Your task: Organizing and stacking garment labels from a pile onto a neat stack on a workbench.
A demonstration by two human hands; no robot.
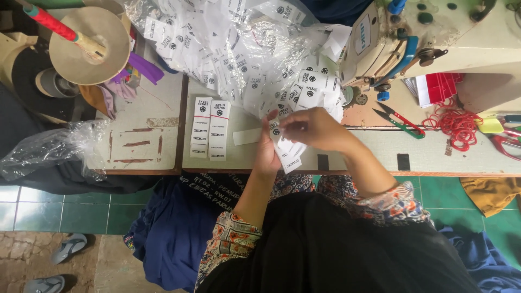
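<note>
Labels [287,149]: small white stack, pinched by both hands.
Left hand [267,154]: closed beneath, supporting stack.
Right hand [317,130]: closed on top edge.
Sorted stacks [210,129]: laid at 9 o'clock, kept apart.

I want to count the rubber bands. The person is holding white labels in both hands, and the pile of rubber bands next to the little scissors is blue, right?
Not quite. In the head view, the rubber bands beside the scissors are red, not blue. The left hand and right hand do hold white labels.
</note>
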